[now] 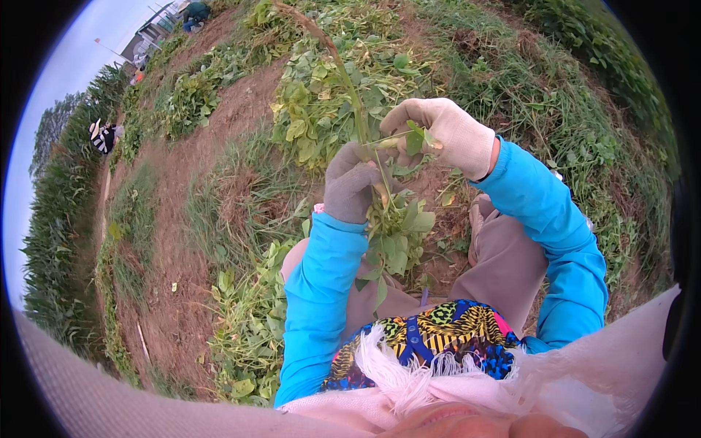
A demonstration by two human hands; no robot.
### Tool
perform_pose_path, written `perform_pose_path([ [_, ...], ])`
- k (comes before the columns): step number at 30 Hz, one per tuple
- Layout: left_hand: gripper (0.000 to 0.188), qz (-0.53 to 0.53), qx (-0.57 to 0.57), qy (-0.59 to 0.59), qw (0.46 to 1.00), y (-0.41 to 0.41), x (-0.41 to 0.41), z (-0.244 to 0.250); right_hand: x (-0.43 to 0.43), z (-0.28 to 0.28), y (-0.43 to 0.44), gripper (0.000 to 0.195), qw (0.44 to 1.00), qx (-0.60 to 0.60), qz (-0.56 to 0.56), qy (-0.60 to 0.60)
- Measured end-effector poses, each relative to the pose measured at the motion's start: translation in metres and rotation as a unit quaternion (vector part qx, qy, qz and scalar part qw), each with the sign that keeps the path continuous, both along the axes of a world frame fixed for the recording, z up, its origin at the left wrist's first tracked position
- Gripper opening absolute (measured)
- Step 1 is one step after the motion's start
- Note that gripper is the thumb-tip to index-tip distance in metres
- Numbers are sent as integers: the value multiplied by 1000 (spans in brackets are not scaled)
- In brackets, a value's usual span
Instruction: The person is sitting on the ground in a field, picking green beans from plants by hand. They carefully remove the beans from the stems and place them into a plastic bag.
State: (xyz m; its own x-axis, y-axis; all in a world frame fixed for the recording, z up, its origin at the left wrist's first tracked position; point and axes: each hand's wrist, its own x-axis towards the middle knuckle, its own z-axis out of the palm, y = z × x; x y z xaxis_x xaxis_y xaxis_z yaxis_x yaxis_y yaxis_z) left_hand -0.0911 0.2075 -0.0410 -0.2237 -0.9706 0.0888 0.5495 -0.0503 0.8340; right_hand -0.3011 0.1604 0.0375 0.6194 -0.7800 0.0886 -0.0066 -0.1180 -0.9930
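Note:
My left hand (pixel 351 186), in a grey knit glove, grips the stalk (pixel 353 90) of an uprooted leafy plant, which looks like a bean plant. Its brown root end points up and away from me. Below that hand hang the plant's green leaves (pixel 402 235). In a pale knit glove, my right hand (pixel 449 134) is close beside the stalk. Its fingers pinch a pale pod (pixel 388 143) on a side stem, with a small green leaf (pixel 415 139) against them. The tips of both hands' fingers are partly hidden.
Piled leafy plants (pixel 312 109) lie ahead, more (pixel 252 328) at my left. Bare soil (pixel 164 274) and grass strips (pixel 241 202) run alongside. My bent leg (pixel 501 257) is below my right arm. Two people, one in stripes (pixel 102 137), one in dark clothes (pixel 193 13), are far off.

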Motion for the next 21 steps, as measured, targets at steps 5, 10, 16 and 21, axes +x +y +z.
perform_pose_path([
  [5, 39, 83, -11, -23, 996, 6, -19, 25, 0, -4, -4, 29, 999, 22, -10, 41],
  [10, 30, 79, -16, -73, 994, 2, -5, 18, 9, -7, -2, 26, 989, 7, 11, 145],
  [16, 21, 126, 38, -36, 991, -2, 0, 21, -18, -14, -41, 32, 971, -25, -237, 16],
  [21, 22, 137, 61, -51, 987, -1, 0, 24, -25, -6, -32, 37, 968, -99, -87, 213],
])
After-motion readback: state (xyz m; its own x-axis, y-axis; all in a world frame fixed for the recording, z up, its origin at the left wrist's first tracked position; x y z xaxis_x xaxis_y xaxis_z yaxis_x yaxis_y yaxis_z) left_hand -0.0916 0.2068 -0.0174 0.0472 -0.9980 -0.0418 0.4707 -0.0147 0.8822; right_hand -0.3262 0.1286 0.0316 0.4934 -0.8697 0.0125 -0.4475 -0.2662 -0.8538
